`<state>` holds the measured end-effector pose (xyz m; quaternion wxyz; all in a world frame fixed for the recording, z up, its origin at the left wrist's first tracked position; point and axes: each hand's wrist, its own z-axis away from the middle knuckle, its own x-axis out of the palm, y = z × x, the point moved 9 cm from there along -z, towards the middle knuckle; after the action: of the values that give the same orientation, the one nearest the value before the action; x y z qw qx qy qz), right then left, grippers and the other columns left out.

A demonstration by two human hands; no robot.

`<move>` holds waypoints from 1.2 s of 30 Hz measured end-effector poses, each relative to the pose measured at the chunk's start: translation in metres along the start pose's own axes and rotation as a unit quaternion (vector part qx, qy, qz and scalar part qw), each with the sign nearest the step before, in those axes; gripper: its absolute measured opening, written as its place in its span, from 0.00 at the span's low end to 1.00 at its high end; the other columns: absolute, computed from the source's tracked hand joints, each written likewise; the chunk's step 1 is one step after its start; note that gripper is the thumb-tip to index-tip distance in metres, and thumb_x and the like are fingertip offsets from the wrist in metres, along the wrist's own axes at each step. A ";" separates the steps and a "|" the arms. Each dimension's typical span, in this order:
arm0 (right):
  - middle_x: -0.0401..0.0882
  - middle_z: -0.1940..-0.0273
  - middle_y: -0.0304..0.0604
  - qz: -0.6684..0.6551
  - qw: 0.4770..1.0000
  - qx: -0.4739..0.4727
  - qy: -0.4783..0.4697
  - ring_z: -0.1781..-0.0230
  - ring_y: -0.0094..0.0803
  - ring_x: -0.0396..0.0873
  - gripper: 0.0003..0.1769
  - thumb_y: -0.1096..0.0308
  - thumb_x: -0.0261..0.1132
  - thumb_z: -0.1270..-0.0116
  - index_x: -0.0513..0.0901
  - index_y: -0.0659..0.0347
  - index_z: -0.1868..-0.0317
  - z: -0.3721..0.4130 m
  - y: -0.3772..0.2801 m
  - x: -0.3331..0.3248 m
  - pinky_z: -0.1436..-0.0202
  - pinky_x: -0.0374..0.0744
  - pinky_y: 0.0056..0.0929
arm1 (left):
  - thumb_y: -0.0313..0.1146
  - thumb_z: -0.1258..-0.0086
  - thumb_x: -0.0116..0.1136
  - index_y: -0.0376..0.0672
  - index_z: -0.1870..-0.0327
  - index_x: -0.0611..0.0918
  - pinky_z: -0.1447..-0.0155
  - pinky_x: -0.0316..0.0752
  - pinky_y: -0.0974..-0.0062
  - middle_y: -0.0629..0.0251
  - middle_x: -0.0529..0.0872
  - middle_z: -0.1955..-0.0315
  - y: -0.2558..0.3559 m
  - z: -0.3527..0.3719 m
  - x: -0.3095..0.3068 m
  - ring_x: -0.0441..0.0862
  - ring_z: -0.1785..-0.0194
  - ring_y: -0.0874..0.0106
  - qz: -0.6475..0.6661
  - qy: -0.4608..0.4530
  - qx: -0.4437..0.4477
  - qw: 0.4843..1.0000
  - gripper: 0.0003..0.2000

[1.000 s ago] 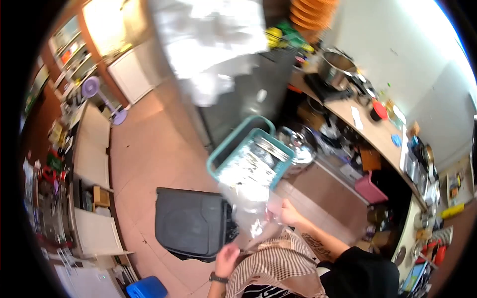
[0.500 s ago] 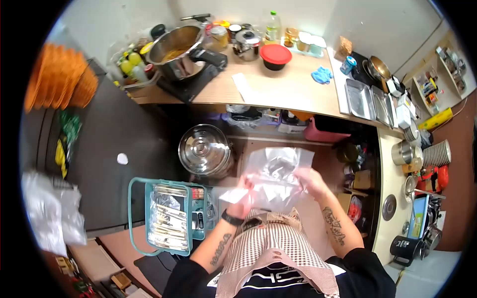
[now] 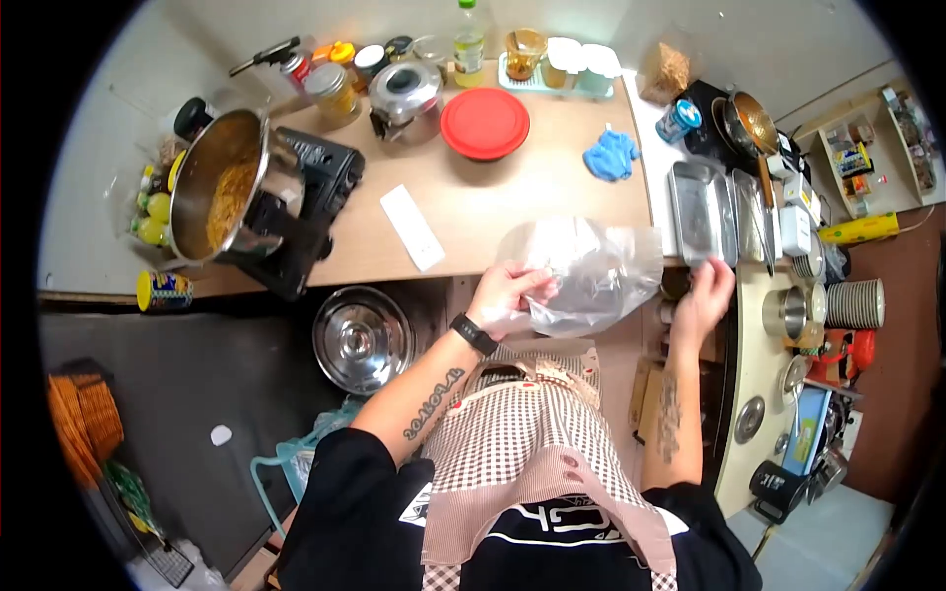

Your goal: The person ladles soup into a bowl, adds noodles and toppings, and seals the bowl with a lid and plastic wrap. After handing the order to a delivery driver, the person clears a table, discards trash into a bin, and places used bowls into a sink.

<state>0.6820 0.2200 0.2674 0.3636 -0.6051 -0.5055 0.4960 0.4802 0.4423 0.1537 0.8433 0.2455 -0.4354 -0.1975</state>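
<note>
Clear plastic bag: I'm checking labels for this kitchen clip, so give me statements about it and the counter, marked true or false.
The left hand grips the clear plastic bag. True.
The right hand grips the bag too. False: it is apart from it, by the rectangular metal tray.
The round red lid lies on the wooden counter. True.
The large steel pot on the black stove is empty. False: it holds orange-yellow food.
</note>
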 end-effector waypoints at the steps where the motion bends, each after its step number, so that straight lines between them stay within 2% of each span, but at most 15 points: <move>1: 0.78 0.59 0.41 0.027 0.996 -0.068 -0.053 0.58 0.26 0.75 0.10 0.70 0.61 0.32 0.77 0.67 0.54 0.001 -0.016 0.009 0.51 0.74 0.23 | 0.30 0.34 0.65 0.36 0.62 0.82 0.64 0.78 0.79 0.66 0.85 0.71 0.004 -0.018 -0.005 0.83 0.69 0.76 -0.007 0.033 0.047 0.998 0.07; 2: 0.79 0.62 0.40 0.056 0.984 -0.130 -0.105 0.60 0.24 0.75 0.10 0.70 0.63 0.33 0.79 0.67 0.56 0.005 -0.030 0.024 0.52 0.74 0.23 | 0.30 0.34 0.65 0.36 0.63 0.82 0.66 0.77 0.80 0.67 0.84 0.73 0.014 -0.029 0.005 0.82 0.70 0.77 -0.026 0.041 0.064 0.997 0.07; 4: 0.78 0.70 0.36 0.105 0.925 0.027 -0.365 0.68 0.20 0.74 0.09 0.68 0.67 0.37 0.80 0.67 0.64 0.032 -0.030 0.102 0.61 0.75 0.22 | 0.29 0.35 0.66 0.37 0.65 0.82 0.70 0.75 0.81 0.70 0.83 0.75 0.030 -0.047 0.029 0.80 0.73 0.80 -0.066 0.051 0.092 0.992 0.06; 6: 0.79 0.74 0.34 0.037 0.879 0.129 -0.458 0.73 0.19 0.75 0.10 0.67 0.70 0.39 0.80 0.67 0.66 0.045 0.021 0.151 0.66 0.74 0.21 | 0.29 0.36 0.66 0.38 0.68 0.83 0.73 0.73 0.83 0.71 0.82 0.77 0.025 -0.077 0.033 0.78 0.75 0.82 -0.075 0.076 0.107 0.988 0.06; 13: 0.76 0.68 0.33 -0.188 0.794 0.326 -0.478 0.69 0.19 0.74 0.03 0.70 0.59 0.30 0.77 0.59 0.61 -0.045 0.117 0.203 0.67 0.74 0.20 | 0.24 0.40 0.68 0.36 0.71 0.82 0.67 0.74 0.79 0.68 0.84 0.72 0.038 -0.120 0.025 0.79 0.68 0.81 0.038 0.248 0.131 0.959 0.05; 14: 0.75 0.67 0.32 -0.244 0.764 0.423 -0.421 0.70 0.20 0.74 0.03 0.70 0.56 0.27 0.75 0.58 0.59 -0.064 0.129 0.205 0.68 0.75 0.21 | 0.23 0.42 0.66 0.41 0.76 0.77 0.70 0.69 0.80 0.74 0.77 0.78 0.035 -0.130 -0.011 0.72 0.73 0.82 -0.175 0.163 0.217 0.946 0.08; 16: 0.74 0.66 0.31 -0.311 0.753 0.454 -0.362 0.72 0.21 0.73 0.03 0.69 0.52 0.26 0.72 0.57 0.58 -0.108 0.160 0.218 0.69 0.75 0.21 | 0.28 0.43 0.64 0.42 0.79 0.72 0.73 0.65 0.76 0.73 0.71 0.84 0.062 -0.093 -0.018 0.67 0.77 0.81 -0.384 0.314 0.178 0.850 0.11; 18: 0.72 0.69 0.30 -0.284 0.802 0.453 -0.268 0.75 0.19 0.70 0.05 0.69 0.51 0.25 0.73 0.56 0.61 -0.145 0.141 0.231 0.72 0.73 0.21 | 0.29 0.44 0.65 0.39 0.76 0.73 0.73 0.71 0.66 0.61 0.75 0.87 0.077 -0.051 -0.048 0.71 0.82 0.62 -0.555 0.445 0.104 0.695 0.10; 20: 0.71 0.72 0.30 -0.247 0.787 0.419 -0.379 0.76 0.18 0.69 0.04 0.67 0.53 0.26 0.74 0.55 0.58 -0.143 0.160 0.255 0.75 0.70 0.21 | 0.32 0.45 0.67 0.38 0.66 0.76 0.65 0.76 0.62 0.55 0.81 0.77 0.068 -0.027 -0.068 0.78 0.73 0.54 -0.532 0.515 0.015 0.672 0.12; 23: 0.73 0.70 0.35 -0.115 0.745 0.333 -0.567 0.73 0.24 0.73 0.09 0.62 0.58 0.29 0.76 0.56 0.54 -0.110 0.172 0.297 0.71 0.73 0.25 | 0.40 0.44 0.69 0.42 0.36 0.71 0.49 0.76 0.59 0.46 0.79 0.51 0.079 -0.068 0.005 0.78 0.50 0.52 -0.705 0.405 0.238 0.532 0.33; 25: 0.75 0.67 0.40 -0.002 0.806 0.061 -0.588 0.69 0.30 0.75 0.12 0.62 0.60 0.30 0.75 0.59 0.52 -0.122 0.142 0.326 0.65 0.75 0.29 | 0.40 0.38 0.63 0.50 0.40 0.76 0.51 0.76 0.58 0.50 0.84 0.57 0.050 -0.114 -0.017 0.81 0.54 0.52 -0.611 0.364 0.140 0.689 0.23; 27: 0.77 0.62 0.48 0.079 0.834 -0.279 -0.470 0.59 0.40 0.78 0.19 0.61 0.63 0.33 0.72 0.65 0.48 -0.129 0.075 0.342 0.52 0.77 0.36 | 0.36 0.36 0.60 0.42 0.53 0.79 0.59 0.77 0.59 0.53 0.85 0.68 0.060 -0.118 -0.015 0.83 0.64 0.53 -0.563 0.389 0.188 0.704 0.12; 30: 0.79 0.62 0.47 0.030 0.837 -0.204 -0.508 0.60 0.38 0.80 0.21 0.61 0.64 0.34 0.70 0.66 0.48 -0.118 0.046 0.395 0.57 0.80 0.35 | 0.31 0.34 0.56 0.37 0.59 0.77 0.70 0.76 0.62 0.51 0.84 0.77 0.079 -0.094 -0.038 0.84 0.75 0.57 -0.444 0.482 0.183 0.733 0.08; 33: 0.80 0.60 0.47 0.003 0.775 0.202 -0.599 0.62 0.37 0.82 0.19 0.60 0.63 0.33 0.70 0.65 0.50 -0.078 0.089 0.447 0.64 0.82 0.34 | 0.29 0.33 0.54 0.34 0.58 0.73 0.76 0.75 0.65 0.52 0.81 0.82 0.072 -0.067 -0.065 0.83 0.82 0.60 -0.331 0.532 0.197 0.754 0.08; 36: 0.80 0.60 0.48 -0.058 0.739 0.339 -0.579 0.65 0.34 0.82 0.16 0.61 0.62 0.32 0.70 0.63 0.52 -0.069 0.106 0.453 0.70 0.82 0.31 | 0.28 0.34 0.55 0.35 0.54 0.71 0.78 0.76 0.67 0.55 0.82 0.80 0.055 -0.055 -0.090 0.83 0.82 0.63 -0.271 0.539 0.195 0.773 0.11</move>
<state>0.7735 0.6413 0.0791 0.2103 -0.0078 -0.4509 0.8674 0.4833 0.5489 0.1014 0.7854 0.5788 0.1455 -0.1645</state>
